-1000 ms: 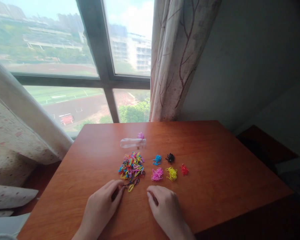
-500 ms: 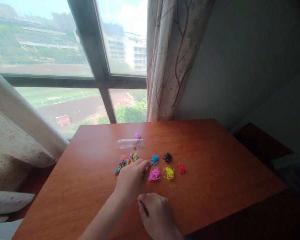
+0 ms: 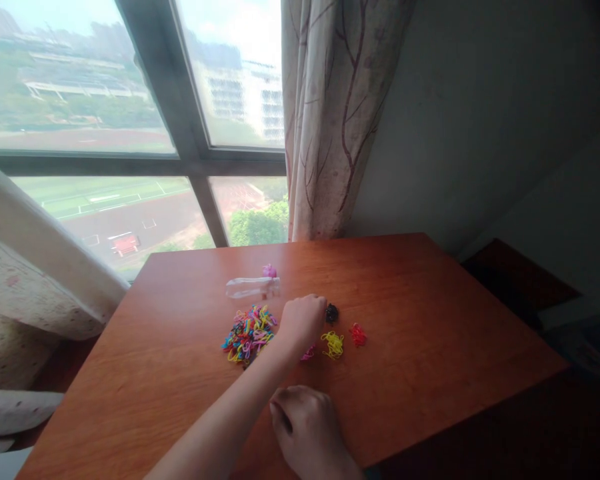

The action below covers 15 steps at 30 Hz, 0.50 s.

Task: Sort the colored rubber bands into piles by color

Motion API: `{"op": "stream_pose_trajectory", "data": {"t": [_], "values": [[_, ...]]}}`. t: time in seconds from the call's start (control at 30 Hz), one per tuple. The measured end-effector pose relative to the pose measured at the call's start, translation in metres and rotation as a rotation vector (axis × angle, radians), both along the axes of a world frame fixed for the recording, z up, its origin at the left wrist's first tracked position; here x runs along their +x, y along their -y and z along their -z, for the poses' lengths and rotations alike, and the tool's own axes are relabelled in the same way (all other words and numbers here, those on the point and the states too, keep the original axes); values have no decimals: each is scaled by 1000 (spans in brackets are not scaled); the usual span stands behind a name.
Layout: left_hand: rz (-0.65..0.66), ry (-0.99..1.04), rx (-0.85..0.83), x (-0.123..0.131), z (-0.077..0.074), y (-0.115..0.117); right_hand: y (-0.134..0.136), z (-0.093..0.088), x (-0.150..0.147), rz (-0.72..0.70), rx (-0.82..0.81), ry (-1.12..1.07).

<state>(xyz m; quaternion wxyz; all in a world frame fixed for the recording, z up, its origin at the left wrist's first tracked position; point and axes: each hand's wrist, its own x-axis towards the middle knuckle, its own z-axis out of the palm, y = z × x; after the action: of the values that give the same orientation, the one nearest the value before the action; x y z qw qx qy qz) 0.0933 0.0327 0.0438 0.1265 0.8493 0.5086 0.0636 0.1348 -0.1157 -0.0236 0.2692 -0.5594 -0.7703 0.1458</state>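
My left hand [image 3: 303, 321] reaches over the table with its fingers pinched at the left edge of a small pile of black rubber bands [image 3: 333, 313]. A dark band showed at its fingertips a moment ago; the fingertips are now hidden. Under the wrist, a pink pile of rubber bands [image 3: 309, 353] shows only in part, and the blue pile is covered. Yellow rubber bands [image 3: 335, 345] and red rubber bands [image 3: 358, 335] lie to the right. Left of the forearm is a mixed, many-coloured heap of rubber bands [image 3: 247, 333]. Closed, my right hand [image 3: 305, 423] rests nearer me, its inside hidden.
A clear plastic bag or sleeve [image 3: 245, 288] lies farther back on the wooden table [image 3: 420, 400], with a small pink-purple object [image 3: 269, 271] at its right end. Behind the table are a window [image 3: 190, 163] and a patterned curtain [image 3: 325, 133].
My left hand has moved right and away from me, from beside the blue and pink piles to the black pile. My right hand stays closed in place. The view has shifted slightly.
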Motion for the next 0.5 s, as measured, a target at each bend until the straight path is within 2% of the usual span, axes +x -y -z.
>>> {"op": "stream_pose_trajectory", "data": {"t": [0.13, 0.23, 0.37, 0.5], "values": [[0, 40, 11, -7, -3, 4, 0, -2, 0, -4, -9, -19], [-15, 83, 38, -23, -7, 10, 1, -4, 0, -9, -17, -35], [-52, 144, 75, -55, -11, 25, 1, -6, 0, -15, -42, -40], [-128, 215, 110, -97, -3, 49, 0, -6, 0, -7, -47, -51]]}}
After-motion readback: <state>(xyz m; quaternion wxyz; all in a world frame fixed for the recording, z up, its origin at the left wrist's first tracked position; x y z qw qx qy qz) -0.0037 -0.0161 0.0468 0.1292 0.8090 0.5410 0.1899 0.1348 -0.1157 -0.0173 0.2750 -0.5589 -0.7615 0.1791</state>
